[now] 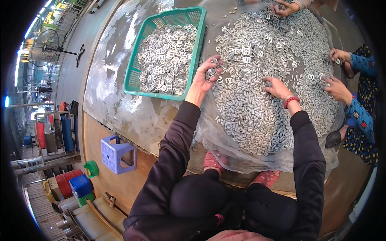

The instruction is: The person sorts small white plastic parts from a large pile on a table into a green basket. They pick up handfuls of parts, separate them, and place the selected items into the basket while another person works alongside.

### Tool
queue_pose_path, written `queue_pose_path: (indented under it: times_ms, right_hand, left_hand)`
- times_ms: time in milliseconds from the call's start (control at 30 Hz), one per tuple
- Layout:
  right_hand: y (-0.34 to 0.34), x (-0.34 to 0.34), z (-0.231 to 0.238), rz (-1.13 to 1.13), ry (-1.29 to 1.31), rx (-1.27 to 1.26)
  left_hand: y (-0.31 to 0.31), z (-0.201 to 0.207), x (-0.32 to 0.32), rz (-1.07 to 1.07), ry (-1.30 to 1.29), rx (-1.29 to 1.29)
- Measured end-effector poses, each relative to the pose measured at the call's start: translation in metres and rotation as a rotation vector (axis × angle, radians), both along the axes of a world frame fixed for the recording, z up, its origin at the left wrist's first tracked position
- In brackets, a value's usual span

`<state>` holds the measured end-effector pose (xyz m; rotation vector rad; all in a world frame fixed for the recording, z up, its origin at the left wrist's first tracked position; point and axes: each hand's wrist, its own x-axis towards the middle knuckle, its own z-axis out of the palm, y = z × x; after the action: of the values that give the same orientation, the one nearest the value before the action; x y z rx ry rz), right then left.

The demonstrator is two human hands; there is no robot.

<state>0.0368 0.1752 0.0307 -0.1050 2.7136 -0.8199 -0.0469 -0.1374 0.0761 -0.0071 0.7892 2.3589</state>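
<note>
My left hand (207, 75) is curled around several small metal buckles (212, 71), between the basket and the pile. My right hand (277, 88) reaches down to the pile, its fingers bent together at the surface; whatever is between the fingertips is too small to name. The wide pile of small grey metal pellets (245, 120) lies on a thin clear sheet (213, 146), with slotted buckles (246, 50) scattered on it. To the left stands a green plastic basket (132, 72) holding many of the same flat metal buckles (167, 60).
Across the pile, another person's hand (286, 8) holds buckles. At the right, a person in blue patterned sleeves has two hands (338, 90) at its edge. A purple stool (116, 154), a standing fan (46, 47) and coloured bins (80, 184) are to the left.
</note>
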Motion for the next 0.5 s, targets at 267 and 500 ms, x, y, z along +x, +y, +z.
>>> queue_pose_path:
  times_ms: [267, 500]
  right_hand:
    - [0.020, 0.013, 0.027, 0.028, -0.429, -0.099]
    - [0.026, -0.003, 0.036, -0.110, -0.287, -0.050]
  left_hand:
    - [0.015, -0.031, -0.027, -0.245, 0.169, -0.546]
    - [0.036, -0.085, 0.001, -0.268, 1.190, -1.746]
